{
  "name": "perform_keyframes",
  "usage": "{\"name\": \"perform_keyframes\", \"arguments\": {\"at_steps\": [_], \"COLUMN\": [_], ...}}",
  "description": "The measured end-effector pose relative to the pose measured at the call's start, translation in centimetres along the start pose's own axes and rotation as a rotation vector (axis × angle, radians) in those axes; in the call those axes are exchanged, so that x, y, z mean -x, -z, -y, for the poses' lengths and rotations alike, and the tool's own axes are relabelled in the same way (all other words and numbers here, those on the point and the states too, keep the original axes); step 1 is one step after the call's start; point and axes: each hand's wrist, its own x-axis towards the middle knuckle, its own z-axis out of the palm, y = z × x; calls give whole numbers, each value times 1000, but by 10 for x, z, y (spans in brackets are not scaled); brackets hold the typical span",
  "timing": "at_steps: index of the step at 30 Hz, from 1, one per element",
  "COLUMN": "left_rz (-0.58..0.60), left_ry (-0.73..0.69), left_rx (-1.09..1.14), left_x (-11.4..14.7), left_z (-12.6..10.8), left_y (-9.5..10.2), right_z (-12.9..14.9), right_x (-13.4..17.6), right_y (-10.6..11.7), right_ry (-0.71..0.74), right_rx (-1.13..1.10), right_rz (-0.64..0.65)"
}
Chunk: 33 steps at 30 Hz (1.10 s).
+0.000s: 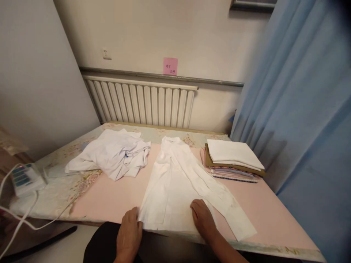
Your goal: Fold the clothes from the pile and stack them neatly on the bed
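Note:
A white long-sleeved shirt (179, 204) lies spread on the pink cloth, collar at the far side and hem at the table's near edge. One sleeve (227, 204) slants out to the right, partly folded along its length. My left hand (129, 232) is at the shirt's lower left corner, thumb and fingers closed on the hem's edge. On the lower right of the body rests my right hand (203, 221), its fingers curled together against the fabric; the fingertips are partly hidden.
A crumpled heap of white clothing (115, 153) lies at left. Folded clothes (234, 155) are stacked at right beside a blue curtain (296, 109). A power strip (27, 179) with white cables sits at the far left. A radiator (142, 102) stands behind the table.

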Motion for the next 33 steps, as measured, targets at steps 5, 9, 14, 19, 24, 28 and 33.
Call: {"name": "perform_keyframes", "arguments": {"at_steps": [5,9,14,19,24,28,33], "left_rz": [-63,-95,-91,-38,159,120,205], "left_ry": [-306,-457,-645,-581,-595,-409,63], "left_rx": [-160,-174,-95,17,108,201,67], "left_x": [-8,-11,-18,-23,-14,-16,-44], "left_z": [8,9,4,-10,-26,-25,-17], "left_y": [-8,-11,-9,-2,2,4,10], "right_z": [0,-2,-3,-2,-2,-2,-1], "right_x": [0,1,1,0,0,0,0], "right_y": [-1,-2,-2,-2,-2,-2,-1], "right_ry": [18,5,-5,1,-17,0,-14], "right_rx": [-17,-10,2,12,13,5,17], "right_rz": [-17,-5,1,-22,-14,-19,-17]}}
